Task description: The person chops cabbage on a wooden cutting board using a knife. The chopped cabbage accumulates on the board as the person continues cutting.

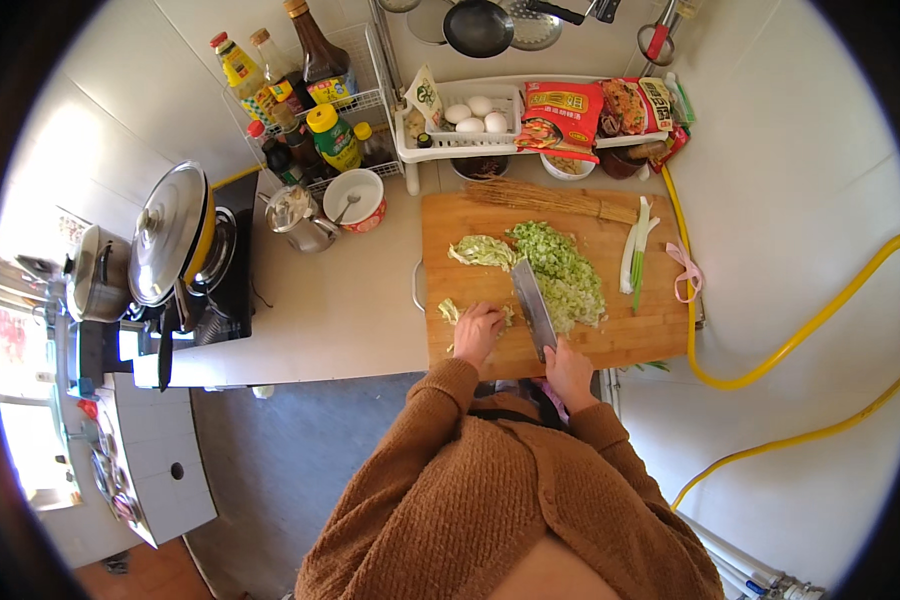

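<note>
My right hand [569, 369] grips the handle of a cleaver [534, 311], whose broad blade points away from me over a wooden cutting board [652, 334]. Right of the blade lies a heap of finely chopped cabbage [562, 277]. My left hand [480, 330] rests near the front of the board, fingers bent over pale leaf pieces [448, 310]; whether it grips any of them cannot be told. A larger bunch of cabbage leaf [483, 251] lies beyond it, left of the heap. Scallion pieces [634, 247] sit at the board's right side.
A straw whisk [547, 199] lies along the board's back edge. Behind stands a white rack [457, 154] with eggs [469, 114] and red packets [561, 118]. To the left are a white bowl [354, 196], a metal pot [300, 221] and a lidded pan [169, 232] on the stove. A yellow hose [787, 356] curves at right.
</note>
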`<state>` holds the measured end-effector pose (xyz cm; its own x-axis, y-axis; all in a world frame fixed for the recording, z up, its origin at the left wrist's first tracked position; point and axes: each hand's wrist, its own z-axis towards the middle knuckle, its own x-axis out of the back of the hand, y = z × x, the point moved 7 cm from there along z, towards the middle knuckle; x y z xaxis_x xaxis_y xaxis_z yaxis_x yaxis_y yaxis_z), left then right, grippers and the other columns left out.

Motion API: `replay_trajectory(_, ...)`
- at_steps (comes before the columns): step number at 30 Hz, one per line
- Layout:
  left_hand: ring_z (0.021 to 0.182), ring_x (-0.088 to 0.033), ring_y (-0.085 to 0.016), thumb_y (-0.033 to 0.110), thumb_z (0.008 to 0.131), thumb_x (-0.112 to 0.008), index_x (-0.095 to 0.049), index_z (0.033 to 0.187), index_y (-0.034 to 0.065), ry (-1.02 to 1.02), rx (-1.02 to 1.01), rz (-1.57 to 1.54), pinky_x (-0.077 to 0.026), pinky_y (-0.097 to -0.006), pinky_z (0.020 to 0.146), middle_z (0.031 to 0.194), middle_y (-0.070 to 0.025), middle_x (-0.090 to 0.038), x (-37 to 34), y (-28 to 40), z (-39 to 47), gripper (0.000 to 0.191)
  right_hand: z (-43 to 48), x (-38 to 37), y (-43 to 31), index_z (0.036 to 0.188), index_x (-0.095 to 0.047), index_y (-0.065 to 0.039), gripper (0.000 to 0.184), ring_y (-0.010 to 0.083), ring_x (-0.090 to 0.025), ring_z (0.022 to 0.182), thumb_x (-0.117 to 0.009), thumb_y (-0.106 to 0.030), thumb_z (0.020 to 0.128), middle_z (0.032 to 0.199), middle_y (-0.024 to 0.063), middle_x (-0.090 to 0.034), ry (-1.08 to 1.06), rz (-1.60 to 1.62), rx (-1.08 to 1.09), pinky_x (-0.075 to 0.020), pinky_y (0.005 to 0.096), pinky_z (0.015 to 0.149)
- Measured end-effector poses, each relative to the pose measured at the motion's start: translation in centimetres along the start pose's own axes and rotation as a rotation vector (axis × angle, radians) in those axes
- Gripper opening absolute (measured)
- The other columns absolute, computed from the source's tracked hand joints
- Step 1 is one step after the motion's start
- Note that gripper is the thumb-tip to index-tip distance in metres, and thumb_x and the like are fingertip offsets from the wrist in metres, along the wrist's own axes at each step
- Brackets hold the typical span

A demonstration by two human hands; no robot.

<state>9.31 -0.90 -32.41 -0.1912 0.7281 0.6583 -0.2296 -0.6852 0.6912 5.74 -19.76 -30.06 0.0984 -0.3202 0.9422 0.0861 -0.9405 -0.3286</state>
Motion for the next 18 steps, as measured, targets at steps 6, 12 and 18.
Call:
replay_trajectory(6, 0.085, -0.06, -0.028, 0.011, 0.074, -0.066, -0.071, 0.084, 0.0074, 0.023, 0.049, -0.031, -0.047, -0.0378, 0.077, 0.088, -0.0052, -0.064, -0.4, -0.8, -0.4, 0.012, -0.6, 1.1, -1.8, 0.108, -0.054, -0.004, 0.031, 0.0391, -0.059, 0.054, -0.049, -0.029, 0.091, 0.06, 0.0196, -0.06, 0.019, -0.01, 0.13, -0.0451, 0.0496, 0.053)
replay_trajectory(12, 0.084, -0.061, -0.025, 0.012, 0.072, -0.067, -0.071, 0.082, 0.0083, 0.043, 0.028, 0.005, -0.046, -0.0376, 0.077, 0.087, -0.0045, -0.065, -0.4, -0.7, -0.3, 0.011, -0.3, 1.7, -3.6, 0.098, -0.051, -0.003, 0.021, 0.0369, -0.06, 0.054, -0.052, -0.023, 0.089, 0.058, 0.0181, -0.06, -0.069, -0.004, 0.2, -0.0456, 0.0475, 0.052)
replay_trajectory(18, 0.084, -0.062, -0.02, 0.014, 0.072, -0.065, -0.069, 0.076, 0.0117, 0.057, -0.001, 0.124, -0.043, -0.0355, 0.077, 0.086, 0.0001, -0.066, 0.3, -0.2, -0.2, 0.006, 0.2, 2.4, -4.7, 0.098, -0.051, -0.002, 0.021, 0.0369, -0.061, 0.056, -0.052, -0.02, 0.089, 0.061, 0.0197, -0.062, -0.109, -0.027, 0.207, -0.0463, 0.0481, 0.054)
